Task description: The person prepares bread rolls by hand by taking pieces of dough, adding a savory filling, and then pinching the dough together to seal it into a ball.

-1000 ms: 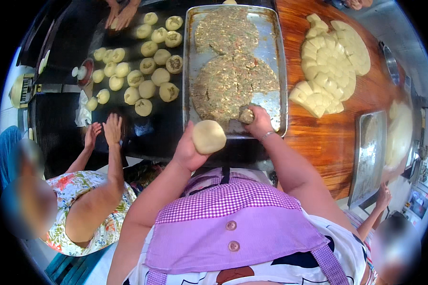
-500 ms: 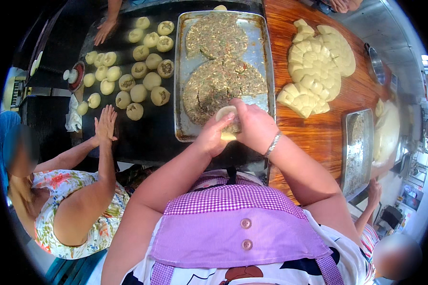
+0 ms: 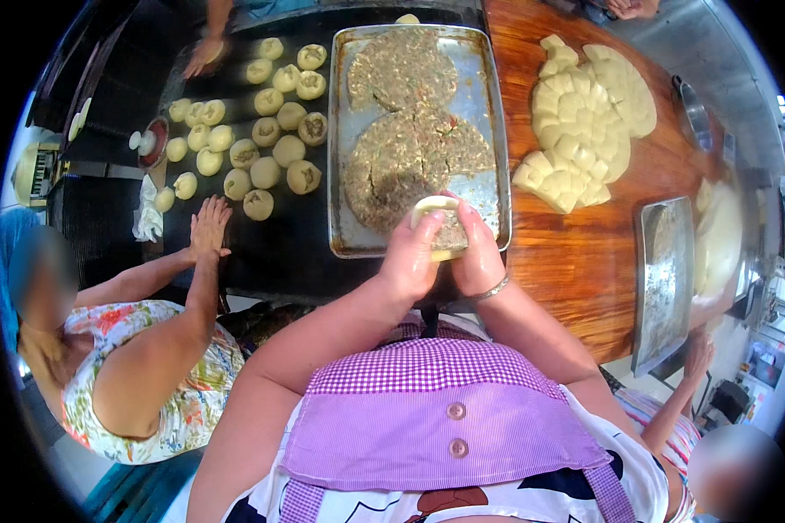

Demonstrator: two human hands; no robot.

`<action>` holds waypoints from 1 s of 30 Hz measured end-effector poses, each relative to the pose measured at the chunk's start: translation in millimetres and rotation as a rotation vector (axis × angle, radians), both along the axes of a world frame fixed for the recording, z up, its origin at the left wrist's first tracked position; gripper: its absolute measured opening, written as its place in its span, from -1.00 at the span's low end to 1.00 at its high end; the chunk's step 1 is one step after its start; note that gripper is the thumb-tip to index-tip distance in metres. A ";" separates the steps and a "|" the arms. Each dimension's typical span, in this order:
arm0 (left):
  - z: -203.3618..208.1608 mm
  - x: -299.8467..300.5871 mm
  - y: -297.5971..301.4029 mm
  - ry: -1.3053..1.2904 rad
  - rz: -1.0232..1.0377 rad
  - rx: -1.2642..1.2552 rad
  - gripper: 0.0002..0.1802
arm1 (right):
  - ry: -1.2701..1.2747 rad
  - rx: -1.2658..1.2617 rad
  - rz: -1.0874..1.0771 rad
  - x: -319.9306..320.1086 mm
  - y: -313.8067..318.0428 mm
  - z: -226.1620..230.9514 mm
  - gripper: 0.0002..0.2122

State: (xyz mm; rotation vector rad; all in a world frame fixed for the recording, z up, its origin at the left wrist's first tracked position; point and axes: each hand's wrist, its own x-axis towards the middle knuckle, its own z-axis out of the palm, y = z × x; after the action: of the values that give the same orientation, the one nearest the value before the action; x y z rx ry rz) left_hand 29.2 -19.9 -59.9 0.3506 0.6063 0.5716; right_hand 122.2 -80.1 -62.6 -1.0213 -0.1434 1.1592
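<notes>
Between my hands, over the near edge of the metal tray (image 3: 474, 83), I hold a filled dough bun (image 3: 433, 206). Its pale dough is cupped around a lump of speckled filling that still shows on top. My left hand (image 3: 410, 259) wraps its left side, thumb over the rim. On the opposite side my right hand (image 3: 477, 256) closes round the dough, fingers curled. Behind my hands, a large bed of chopped filling (image 3: 392, 166) spreads over the tray in two rounded mounds.
Filled buns (image 3: 302, 177) and dough balls (image 3: 209, 162) sit on the black tabletop at left. Cut dough pieces (image 3: 576, 131) are heaped on the wooden table (image 3: 567, 270). Another tray (image 3: 663, 279) stands far right. Co-workers' hands (image 3: 210, 228) are at left, far left and right.
My hands have moved slightly right with the bun, and its filling shows more openly. My right fingers have shifted from above to its right side. The left co-worker's palms have shifted slightly.
</notes>
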 end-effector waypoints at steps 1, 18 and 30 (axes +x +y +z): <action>-2.4 1.2 -4.6 0.075 0.047 0.097 -0.68 | -0.085 0.013 -0.012 -2.0 -0.2 2.3 -0.61; -20.2 25.9 -6.6 0.551 0.109 0.286 -0.76 | -0.550 -0.220 -0.146 -13.6 14.6 -17.5 -0.70; 2.5 -0.9 16.3 0.034 0.053 0.236 -0.55 | -0.324 -0.149 -0.074 -9.6 19.7 9.2 -0.61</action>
State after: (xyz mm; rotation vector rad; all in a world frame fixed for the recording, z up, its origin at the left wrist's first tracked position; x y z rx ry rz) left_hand 28.4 -3.6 -57.4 0.5683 0.5834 0.6918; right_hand 112.6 -60.4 -53.5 -1.3328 -0.2763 0.9410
